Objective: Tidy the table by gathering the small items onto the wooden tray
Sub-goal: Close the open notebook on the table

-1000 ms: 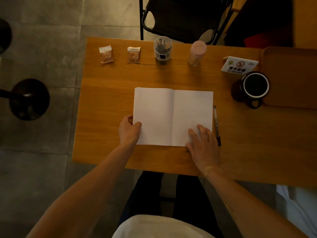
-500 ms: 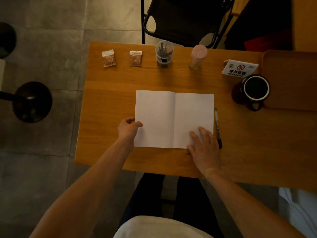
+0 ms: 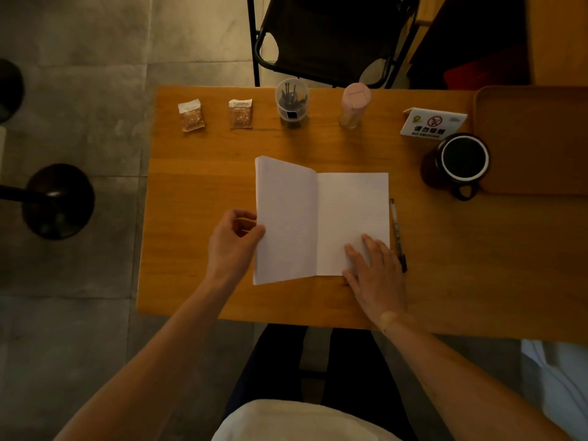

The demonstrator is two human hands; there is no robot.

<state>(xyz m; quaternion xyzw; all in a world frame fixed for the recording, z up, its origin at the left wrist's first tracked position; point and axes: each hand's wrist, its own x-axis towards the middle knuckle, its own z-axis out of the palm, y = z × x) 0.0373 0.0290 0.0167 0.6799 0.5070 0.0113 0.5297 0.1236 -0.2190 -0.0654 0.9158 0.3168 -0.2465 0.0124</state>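
Where the notebook (image 3: 321, 221) lay flat and open a second ago, its left half now stands lifted off the table (image 3: 203, 192), tilted up toward the spine, while the right half still lies flat. The left hand (image 3: 234, 241) has gone from resting on the page's lower corner to pinching the raised left edge, thumb on the page and fingers curled behind it, closed on the paper. The right hand (image 3: 374, 272) has hardly shifted: it stays spread flat, fingers apart, pressing the lower right corner of the notebook and gripping nothing.

Just right of that hand a dark pen (image 3: 397, 233) lies along the notebook's right edge, not touching the fingers. Beyond the left hand, along the far edge, sit two small brown packets (image 3: 191, 115) (image 3: 240, 113) side by side. Beyond the notebook a clear cup (image 3: 291, 103) holds dark sticks, with a pink-lidded jar (image 3: 354, 106) to its right. Further right stand a white no-smoking sign (image 3: 432, 122) and a dark mug (image 3: 461, 160) with a white rim, its handle toward the person. The mug touches or just overlaps the left edge of the tray (image 3: 537, 138), which lies bare at the far right corner, well apart from both hands.

The table is warm-toned wood over a grey tiled floor (image 3: 79, 74). A black chair (image 3: 327, 36) stands at the far side, and a dark round stool (image 3: 57, 200) stands off to the left.
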